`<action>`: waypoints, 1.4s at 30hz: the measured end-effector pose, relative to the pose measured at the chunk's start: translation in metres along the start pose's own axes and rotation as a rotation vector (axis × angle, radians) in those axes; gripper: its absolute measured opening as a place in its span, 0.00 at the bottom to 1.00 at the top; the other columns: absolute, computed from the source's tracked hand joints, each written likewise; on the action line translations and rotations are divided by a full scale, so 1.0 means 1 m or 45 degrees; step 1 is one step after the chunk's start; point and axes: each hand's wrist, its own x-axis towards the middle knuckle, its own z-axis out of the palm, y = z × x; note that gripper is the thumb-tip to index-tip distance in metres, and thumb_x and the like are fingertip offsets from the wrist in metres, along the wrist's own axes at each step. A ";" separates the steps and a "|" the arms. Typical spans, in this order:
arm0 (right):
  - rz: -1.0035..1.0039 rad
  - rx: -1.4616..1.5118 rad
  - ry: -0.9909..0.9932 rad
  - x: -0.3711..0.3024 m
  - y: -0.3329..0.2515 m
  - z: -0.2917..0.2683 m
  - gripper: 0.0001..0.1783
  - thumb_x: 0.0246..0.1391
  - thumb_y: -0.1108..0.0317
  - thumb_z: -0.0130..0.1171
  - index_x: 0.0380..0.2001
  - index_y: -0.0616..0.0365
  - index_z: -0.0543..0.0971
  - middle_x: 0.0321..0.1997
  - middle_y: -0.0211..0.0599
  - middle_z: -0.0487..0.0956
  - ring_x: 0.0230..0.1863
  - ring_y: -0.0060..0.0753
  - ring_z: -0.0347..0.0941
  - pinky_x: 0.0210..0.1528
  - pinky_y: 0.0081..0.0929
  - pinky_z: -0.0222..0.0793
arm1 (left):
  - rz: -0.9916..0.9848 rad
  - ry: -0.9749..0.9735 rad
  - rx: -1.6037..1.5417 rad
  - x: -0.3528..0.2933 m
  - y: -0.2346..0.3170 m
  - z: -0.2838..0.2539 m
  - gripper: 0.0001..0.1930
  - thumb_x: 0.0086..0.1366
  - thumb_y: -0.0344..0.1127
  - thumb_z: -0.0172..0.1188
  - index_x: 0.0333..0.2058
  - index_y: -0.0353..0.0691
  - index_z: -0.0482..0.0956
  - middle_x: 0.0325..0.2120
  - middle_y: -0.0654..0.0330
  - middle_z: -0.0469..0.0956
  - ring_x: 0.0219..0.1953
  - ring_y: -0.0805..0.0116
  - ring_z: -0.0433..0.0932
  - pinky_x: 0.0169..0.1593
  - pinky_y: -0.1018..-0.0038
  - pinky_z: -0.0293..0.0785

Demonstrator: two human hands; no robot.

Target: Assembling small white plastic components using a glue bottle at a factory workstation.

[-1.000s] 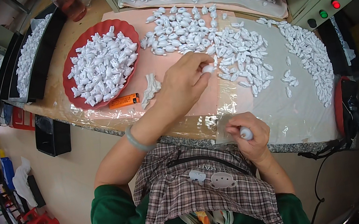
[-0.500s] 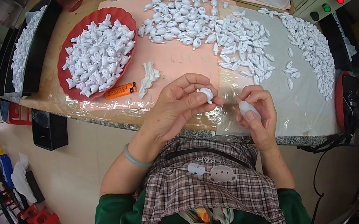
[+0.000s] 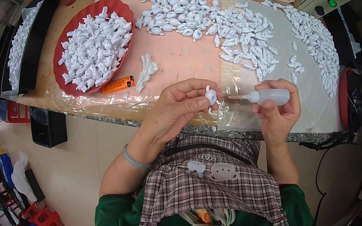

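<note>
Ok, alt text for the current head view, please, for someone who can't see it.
The left hand pinches a small white figurine piece; the right hand holds a translucent squeeze bottle, its nozzle pointing toward it. Beyond, a scalloped red dish heaped with white figurines stands left of more white pieces spread across the worktable.

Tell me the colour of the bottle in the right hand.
Cloudy white: the bottle in the right hand shows best in the head view.

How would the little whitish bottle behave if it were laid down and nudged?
The bottle would probably roll, since it looks round-sided. Being cloudy and plastic-looking, it is likely fairly light and may give when squeezed. Its thin tip sticks out, so it might catch or bend.
</note>
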 end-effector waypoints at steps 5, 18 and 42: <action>-0.210 -0.194 -0.053 -0.004 -0.001 -0.002 0.27 0.57 0.53 0.57 0.50 0.63 0.67 0.37 0.47 0.77 0.23 0.24 0.72 0.19 0.14 0.66 | -0.016 -0.011 -0.071 -0.001 -0.004 -0.005 0.18 0.60 0.25 0.59 0.50 0.29 0.73 0.43 0.49 0.77 0.40 0.66 0.78 0.48 0.74 0.75; -0.414 -0.461 -0.176 -0.006 -0.005 -0.003 0.24 0.60 0.55 0.53 0.49 0.64 0.67 0.35 0.51 0.78 0.21 0.25 0.72 0.19 0.14 0.64 | -0.064 -0.045 -0.079 -0.002 -0.008 -0.007 0.20 0.61 0.27 0.58 0.52 0.26 0.71 0.42 0.49 0.77 0.38 0.69 0.78 0.47 0.75 0.76; -0.401 -0.456 -0.270 -0.004 -0.006 -0.006 0.20 0.61 0.57 0.51 0.47 0.63 0.67 0.35 0.52 0.78 0.21 0.26 0.72 0.19 0.15 0.64 | -0.165 -0.054 -0.106 -0.003 -0.012 -0.009 0.20 0.63 0.28 0.57 0.52 0.26 0.70 0.39 0.52 0.78 0.37 0.69 0.79 0.47 0.73 0.77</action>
